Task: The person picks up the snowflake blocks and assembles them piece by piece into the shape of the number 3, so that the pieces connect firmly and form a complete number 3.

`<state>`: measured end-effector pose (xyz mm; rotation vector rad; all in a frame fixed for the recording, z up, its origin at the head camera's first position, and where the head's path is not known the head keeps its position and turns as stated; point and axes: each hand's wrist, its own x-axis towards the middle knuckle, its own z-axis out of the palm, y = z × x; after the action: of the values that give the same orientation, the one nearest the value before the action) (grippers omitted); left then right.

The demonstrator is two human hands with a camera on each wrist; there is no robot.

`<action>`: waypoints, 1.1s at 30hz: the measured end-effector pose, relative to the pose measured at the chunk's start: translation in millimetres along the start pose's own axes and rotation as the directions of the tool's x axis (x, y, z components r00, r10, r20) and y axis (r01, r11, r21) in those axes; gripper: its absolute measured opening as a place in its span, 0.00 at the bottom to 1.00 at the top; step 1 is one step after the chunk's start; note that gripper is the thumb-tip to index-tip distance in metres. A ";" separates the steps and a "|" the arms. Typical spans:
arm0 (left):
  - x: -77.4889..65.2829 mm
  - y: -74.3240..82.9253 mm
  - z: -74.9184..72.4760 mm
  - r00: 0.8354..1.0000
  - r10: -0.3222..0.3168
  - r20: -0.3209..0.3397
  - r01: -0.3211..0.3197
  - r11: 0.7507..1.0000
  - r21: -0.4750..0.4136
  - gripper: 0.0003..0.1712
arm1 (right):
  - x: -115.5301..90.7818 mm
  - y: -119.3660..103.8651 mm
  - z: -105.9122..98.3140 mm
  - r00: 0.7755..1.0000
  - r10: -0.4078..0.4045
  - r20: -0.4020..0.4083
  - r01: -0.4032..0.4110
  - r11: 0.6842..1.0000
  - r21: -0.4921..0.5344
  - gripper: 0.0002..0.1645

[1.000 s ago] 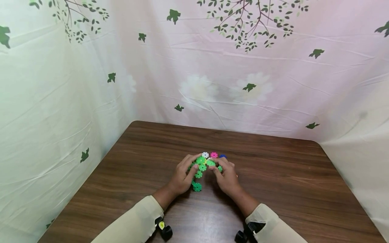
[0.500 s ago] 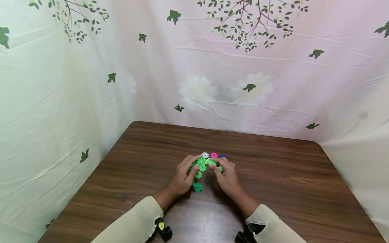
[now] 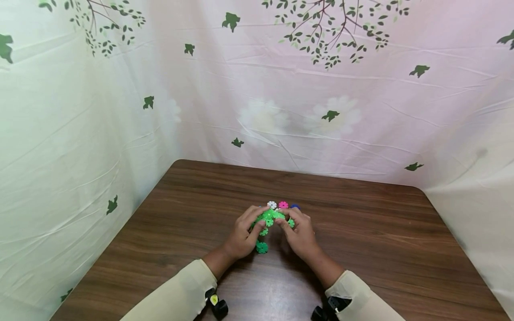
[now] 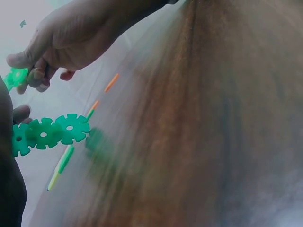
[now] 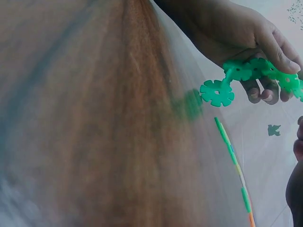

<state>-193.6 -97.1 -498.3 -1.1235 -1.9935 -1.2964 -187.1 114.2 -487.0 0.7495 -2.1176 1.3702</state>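
Thumb and fingers of my left hand (image 3: 242,232) grip a chain of interlocking green snowflake discs (image 3: 269,221), its notched discs linked edge to edge. The chain (image 4: 43,134) juts past that hand over the table in the left wrist view, and its end disc (image 5: 218,93) hangs low in the right wrist view. Opposite, my right hand (image 3: 299,232) pinches a green disc (image 4: 18,75) between thumb and fingers. In the head view the two hands' green pieces overlap at the middle. Fingers hide part of both.
Behind the hands, a white disc (image 3: 271,204), a pink disc (image 3: 283,204) and a blue disc (image 3: 295,207) lie on the brown wooden table (image 3: 361,214). From the wrist views, loose discs form a thin edge-on line (image 5: 232,153). A printed curtain (image 3: 281,111) encloses the table.
My left hand has shifted slightly right with its green chain, bringing it closer to the piece in the right hand. The right hand has hardly moved.
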 end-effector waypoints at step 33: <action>0.0 -0.9 0.1 0.991 -0.104 -0.085 0.097 0.993 -0.074 0.23 | 1.5 10.8 -7.1 0.988 0.147 0.054 -0.148 0.989 0.023 0.28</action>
<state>-194.4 -97.2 -498.7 -0.9898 -1.9754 -1.4516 -194.7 124.2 -490.4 0.6564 -2.2379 1.4728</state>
